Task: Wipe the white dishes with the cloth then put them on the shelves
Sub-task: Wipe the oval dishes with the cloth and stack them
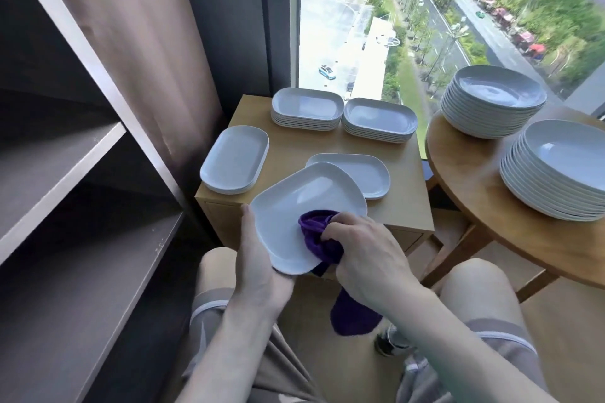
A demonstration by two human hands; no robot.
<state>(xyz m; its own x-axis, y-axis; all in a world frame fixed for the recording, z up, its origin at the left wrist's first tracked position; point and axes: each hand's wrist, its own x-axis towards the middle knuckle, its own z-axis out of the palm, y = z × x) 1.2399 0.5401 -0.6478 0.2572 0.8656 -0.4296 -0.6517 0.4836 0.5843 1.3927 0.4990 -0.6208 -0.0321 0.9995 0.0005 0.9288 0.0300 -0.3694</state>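
My left hand (258, 258) grips the near left edge of a white oblong dish (294, 203), held tilted above my lap. My right hand (366, 255) holds a bunched purple cloth (319, 235) and presses it on the dish's lower inside; the cloth's tail hangs down below the hand. More white oblong dishes lie in stacks on the square wooden table (406, 209): one at the left (234, 160), two at the back (306, 108) (379, 119) and a low one in the middle (363, 173). Dark shelves (65, 170) stand at my left.
A round wooden table (465, 186) at the right bears two tall stacks of round white plates (491, 101) (556, 170). A brown curtain (131, 42) hangs beside the window. My knees are under the held dish.
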